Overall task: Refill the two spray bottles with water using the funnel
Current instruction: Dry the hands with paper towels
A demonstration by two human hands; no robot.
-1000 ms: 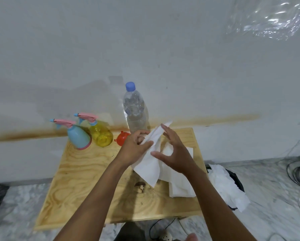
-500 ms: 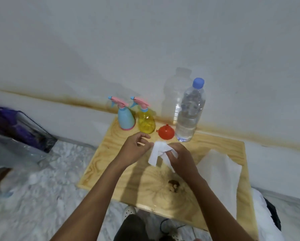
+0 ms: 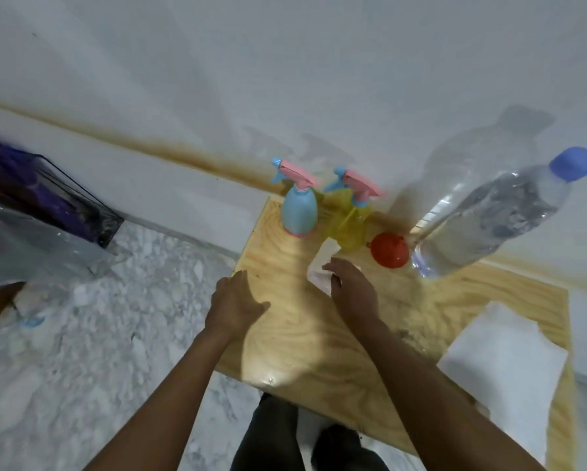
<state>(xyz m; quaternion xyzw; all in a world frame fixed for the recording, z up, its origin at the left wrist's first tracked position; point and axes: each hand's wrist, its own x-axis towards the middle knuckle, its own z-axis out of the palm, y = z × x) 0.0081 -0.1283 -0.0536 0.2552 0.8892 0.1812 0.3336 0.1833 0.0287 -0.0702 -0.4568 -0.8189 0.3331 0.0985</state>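
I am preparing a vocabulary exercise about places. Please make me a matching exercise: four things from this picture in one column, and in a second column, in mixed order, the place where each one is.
Things
1. funnel
2. tissue
3. left hand
4. stack of paper towels

Places
A. at the left edge of the table
B. between the yellow spray bottle and the water bottle
C. on the right side of the table, away from both hands
D. under the fingers of the right hand

Pairs: 1-B, 2-D, 3-A, 4-C
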